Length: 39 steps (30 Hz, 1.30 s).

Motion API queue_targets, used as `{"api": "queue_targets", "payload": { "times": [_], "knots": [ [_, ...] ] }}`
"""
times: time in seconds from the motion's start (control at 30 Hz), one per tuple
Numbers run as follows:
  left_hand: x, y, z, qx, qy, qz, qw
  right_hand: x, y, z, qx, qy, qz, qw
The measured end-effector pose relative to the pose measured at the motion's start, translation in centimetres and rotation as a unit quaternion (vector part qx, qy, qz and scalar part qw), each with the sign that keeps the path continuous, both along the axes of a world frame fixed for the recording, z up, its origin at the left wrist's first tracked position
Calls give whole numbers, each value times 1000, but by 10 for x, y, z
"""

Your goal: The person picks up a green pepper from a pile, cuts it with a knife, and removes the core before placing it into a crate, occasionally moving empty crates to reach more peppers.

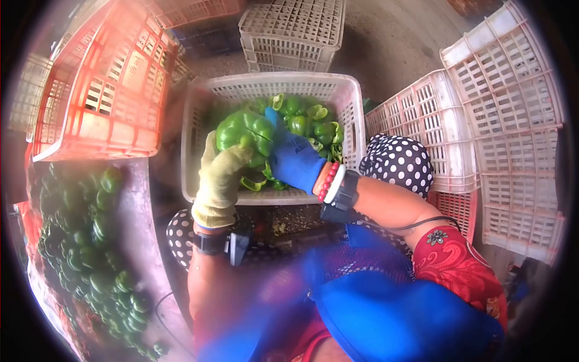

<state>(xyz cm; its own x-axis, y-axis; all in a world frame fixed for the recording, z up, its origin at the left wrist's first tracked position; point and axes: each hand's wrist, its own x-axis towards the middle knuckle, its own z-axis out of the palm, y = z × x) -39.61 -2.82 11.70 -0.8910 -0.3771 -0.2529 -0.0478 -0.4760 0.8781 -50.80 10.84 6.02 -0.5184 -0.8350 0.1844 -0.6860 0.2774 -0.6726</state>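
Observation:
My left hand [218,181], in a pale yellow knitted glove, grips a large green bell pepper [236,128] from below and the left. My right hand [297,158], in a blue glove, is closed against the right side of the same pepper, its fingers partly hidden behind it. Dark split lines run across the pepper's surface. Both hands are over a whitish plastic crate [271,77]. Inside the crate lie whole-looking green peppers [297,125] and split pepper pieces [254,183].
A heap of green peppers [90,253] lies at the left on a pale surface. An orange crate [120,90] stands above it. Upturned white crates [292,27] are at the back; more crates [503,120] line the right. My polka-dot knees [398,163] flank the crate.

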Motion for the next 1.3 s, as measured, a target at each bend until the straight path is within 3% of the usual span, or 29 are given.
{"api": "queue_targets", "payload": {
  "times": [0.07, 0.2, 0.4, 0.5, 0.6, 0.63, 0.73, 0.8, 0.83, 0.87, 0.9, 0.93, 0.97, 1.0, 1.1, 1.13, 1.17, 1.23, 1.27, 1.3],
  "knots": [
    [3, -1, -1, 3, -4, -23, 1000, 3, 0, -29, 9, -18, -8, 1000],
    [1, -5, -24, 65, 6, -26, 998, 3, 0, -16, 67, -75, -11, 995],
    [6, 12, -36, 63, -15, -9, 998, 2, 8, -16, 25, -33, 26, 999],
    [3, 7, -44, 70, -3, -16, 997, -1, 1, -23, 186, -39, 24, 981],
    [-1, 8, -47, 39, 1, -37, 999, 1, 5, -21, 90, -61, -1, 994],
    [1, 9, -42, 58, 7, -48, 997, 4, 7, -26, 60, -53, -17, 997],
    [4, 13, -12, 176, 44, -90, 979, -10, 15, -36, 143, -83, -62, 984],
    [14, -2, -25, -53, 24, -34, 998, -21, 23, -45, 220, -57, -49, 973],
    [17, -6, -24, -28, 21, -39, 999, -19, 26, -55, 264, -37, -34, 963],
    [16, -5, -12, -3, 18, -45, 999, -18, 23, -59, 203, 22, -36, 978],
    [11, 0, 1, 31, 18, -65, 997, -25, 27, -62, 220, -159, -27, 962],
    [8, 4, 10, 62, 16, -90, 994, -29, 26, -23, 229, -339, -23, 912],
    [9, 3, 2, 40, 17, -94, 995, -31, 23, -1, 225, -510, -22, 830],
    [8, 2, -7, 17, 16, -101, 995, -31, 19, 4, 129, -511, 81, 846],
    [5, 5, -16, 2, 11, -47, 999, -26, 13, 36, -97, -754, -67, 647],
    [4, 6, -11, -1, 2, -33, 999, -25, 2, 30, -123, -771, -143, 609],
    [2, 7, -5, -5, -4, -17, 1000, -30, 0, 22, -70, -680, -186, 706],
    [-4, 11, 25, -225, -195, -39, 954, -42, 1, -2, 41, -455, -258, 851],
    [-5, 11, 32, -329, -287, -51, 898, -45, -1, -26, -23, -362, -231, 903],
    [-3, 6, 18, -204, -221, -52, 952, -42, -2, -24, -61, -383, -177, 904]
  ]
}}
